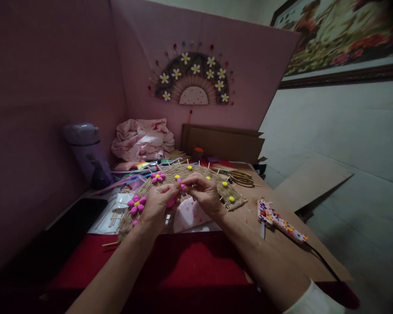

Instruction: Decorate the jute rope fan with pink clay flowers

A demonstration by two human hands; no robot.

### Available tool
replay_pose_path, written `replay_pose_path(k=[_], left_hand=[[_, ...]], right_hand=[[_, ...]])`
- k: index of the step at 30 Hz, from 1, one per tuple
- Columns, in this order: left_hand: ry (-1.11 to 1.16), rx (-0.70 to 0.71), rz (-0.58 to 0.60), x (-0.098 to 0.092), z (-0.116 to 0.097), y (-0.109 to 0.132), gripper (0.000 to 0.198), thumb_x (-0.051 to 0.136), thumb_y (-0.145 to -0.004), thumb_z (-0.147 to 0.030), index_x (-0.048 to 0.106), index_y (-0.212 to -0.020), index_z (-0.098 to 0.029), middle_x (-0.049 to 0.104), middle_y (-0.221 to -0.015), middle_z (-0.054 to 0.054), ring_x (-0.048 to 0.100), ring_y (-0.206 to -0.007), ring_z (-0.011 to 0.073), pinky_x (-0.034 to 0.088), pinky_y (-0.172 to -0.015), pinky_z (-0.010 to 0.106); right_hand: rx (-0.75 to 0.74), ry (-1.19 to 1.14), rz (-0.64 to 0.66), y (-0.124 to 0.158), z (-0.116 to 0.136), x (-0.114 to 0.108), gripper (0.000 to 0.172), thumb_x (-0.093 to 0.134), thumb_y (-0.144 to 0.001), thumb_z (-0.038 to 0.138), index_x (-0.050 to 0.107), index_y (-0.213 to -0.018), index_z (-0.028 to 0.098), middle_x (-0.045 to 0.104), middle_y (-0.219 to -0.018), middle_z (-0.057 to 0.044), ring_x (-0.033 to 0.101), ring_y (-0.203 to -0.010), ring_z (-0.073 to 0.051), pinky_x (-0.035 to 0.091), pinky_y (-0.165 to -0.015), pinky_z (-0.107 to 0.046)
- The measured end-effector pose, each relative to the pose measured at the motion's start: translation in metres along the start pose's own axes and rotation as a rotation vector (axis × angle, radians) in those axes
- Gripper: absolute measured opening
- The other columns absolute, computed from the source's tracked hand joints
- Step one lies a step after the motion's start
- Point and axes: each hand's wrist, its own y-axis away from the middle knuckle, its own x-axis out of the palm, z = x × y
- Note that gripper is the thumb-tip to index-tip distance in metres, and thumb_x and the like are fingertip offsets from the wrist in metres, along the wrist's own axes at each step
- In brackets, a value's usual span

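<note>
My left hand (159, 201) and my right hand (205, 194) meet fingertip to fingertip, both closed in a pinch around a small bit of pink clay (182, 186). A larger pink lump shows by the left fingers, partly hidden. Beneath and behind the hands lies a fan-shaped piece wound with twine (196, 172), with thin sticks poking from its edge. On its left side sit pink clay flowers (136, 203) with yellow centres. Several bare yellow clay dots (225, 184) run along the arc to the right. A pink-spotted white half-round (190, 213) fills its inner part.
A flower-patterned glue gun (271, 218) with a black cord rests at the right. Scissors (240, 176) lie behind the fan. To the left are a dark phone-like slab (75, 218) and a purple bottle (88, 152). A finished-looking fan (194, 69) hangs on the pink back panel.
</note>
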Motion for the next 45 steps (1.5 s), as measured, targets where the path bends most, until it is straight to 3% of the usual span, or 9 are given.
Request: replay_pose_path(k=[7, 13, 17, 21, 27, 45], left_hand=[[0.030, 0.023, -0.013, 0.0005, -0.0002, -0.0004, 0.037, 0.078, -0.060, -0.039, 0.053, -0.058, -0.013, 0.048, -0.047, -0.004, 0.036, -0.039, 0.0029, 0.021, -0.037, 0.015], [0.003, 0.003, -0.015, -0.0016, 0.0012, -0.0015, 0.036, 0.075, -0.064, -0.042, 0.056, -0.062, -0.012, 0.049, -0.050, -0.002, 0.037, -0.040, 0.0032, 0.022, -0.037, 0.014], [0.014, 0.021, -0.009, -0.0006, 0.0003, -0.0013, 0.037, 0.077, -0.062, -0.041, 0.055, -0.060, -0.012, 0.048, -0.049, -0.003, 0.037, -0.040, 0.0032, 0.023, -0.037, 0.014], [-0.004, 0.026, -0.044, 0.0009, 0.0006, -0.0006, 0.041, 0.073, -0.064, -0.048, 0.054, -0.059, -0.012, 0.047, -0.047, -0.003, 0.036, -0.040, 0.0035, 0.022, -0.037, 0.015], [-0.007, 0.050, -0.031, -0.0008, 0.0020, -0.0020, 0.033, 0.078, -0.060, -0.037, 0.056, -0.058, -0.012, 0.048, -0.047, -0.003, 0.035, -0.038, 0.0026, 0.022, -0.037, 0.015], [-0.008, 0.087, -0.117, 0.0007, 0.0005, -0.0017, 0.030, 0.081, -0.056, -0.035, 0.062, -0.060, -0.012, 0.049, -0.046, -0.003, 0.038, -0.039, 0.0031, 0.023, -0.037, 0.015]], right_hand=[[0.097, 0.034, 0.021, 0.0013, 0.0030, 0.0000, 0.014, 0.071, -0.074, 0.033, 0.069, -0.082, 0.021, 0.062, -0.078, -0.002, 0.055, -0.074, -0.014, 0.045, -0.069, -0.029], [0.044, 0.009, 0.006, 0.0003, 0.0033, 0.0009, 0.010, 0.073, -0.072, 0.029, 0.069, -0.076, 0.021, 0.061, -0.075, -0.001, 0.055, -0.073, -0.013, 0.044, -0.069, -0.029], [0.090, 0.007, 0.028, 0.0013, 0.0032, 0.0002, 0.013, 0.072, -0.073, 0.030, 0.069, -0.081, 0.020, 0.062, -0.078, -0.001, 0.056, -0.073, -0.013, 0.044, -0.068, -0.029], [0.091, 0.017, -0.004, 0.0012, 0.0042, 0.0012, 0.012, 0.072, -0.072, 0.031, 0.068, -0.075, 0.020, 0.061, -0.074, -0.001, 0.054, -0.071, -0.013, 0.044, -0.066, -0.028], [0.089, 0.030, 0.015, 0.0009, 0.0034, 0.0003, 0.013, 0.072, -0.072, 0.031, 0.068, -0.080, 0.021, 0.061, -0.076, -0.001, 0.055, -0.072, -0.013, 0.044, -0.067, -0.028], [0.101, 0.052, 0.002, 0.0014, 0.0035, 0.0006, 0.016, 0.072, -0.071, 0.033, 0.067, -0.078, 0.020, 0.061, -0.074, -0.001, 0.054, -0.068, -0.012, 0.045, -0.062, -0.027]])
